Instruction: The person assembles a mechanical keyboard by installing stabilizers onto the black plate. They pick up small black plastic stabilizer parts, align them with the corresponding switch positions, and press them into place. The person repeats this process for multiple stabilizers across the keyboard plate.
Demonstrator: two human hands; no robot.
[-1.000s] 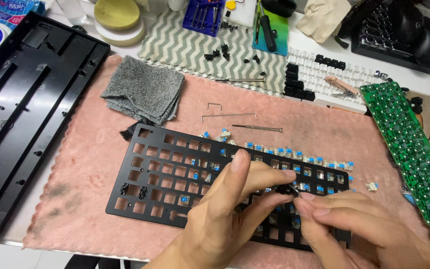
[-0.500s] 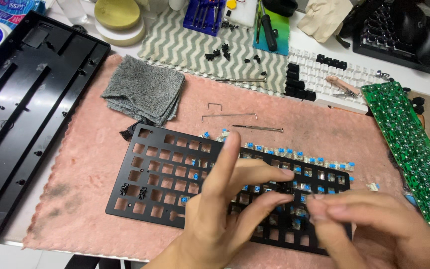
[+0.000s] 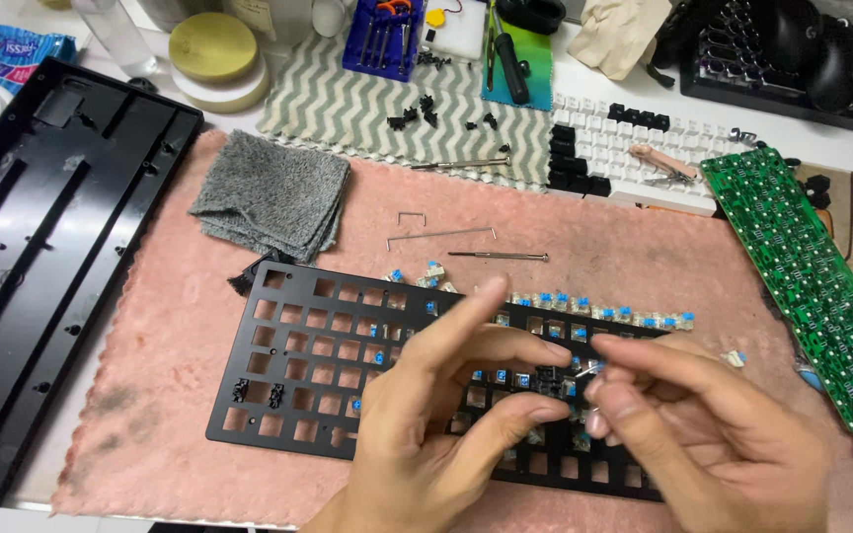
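A black keyboard plate with square cut-outs lies on a pink mat; blue-stemmed switches sit along its far row and in its middle. My left hand hovers over the plate's middle. Its thumb and index finger pinch a small black part, and the other fingers are raised and blurred. My right hand is close beside it on the right. Its fingertips are closed on a thin silvery wire end that meets the black part. My hands hide the plate's near right section.
A black keyboard case lies at the left. A folded grey cloth, loose wires and a small screwdriver lie behind the plate. A green circuit board lies at the right. Keycaps, a tool holder and another keyboard are at the back.
My left hand's upper fingers have lifted and spread. My right hand has shifted a little and now meets the left hand's pinch over the plate's middle.
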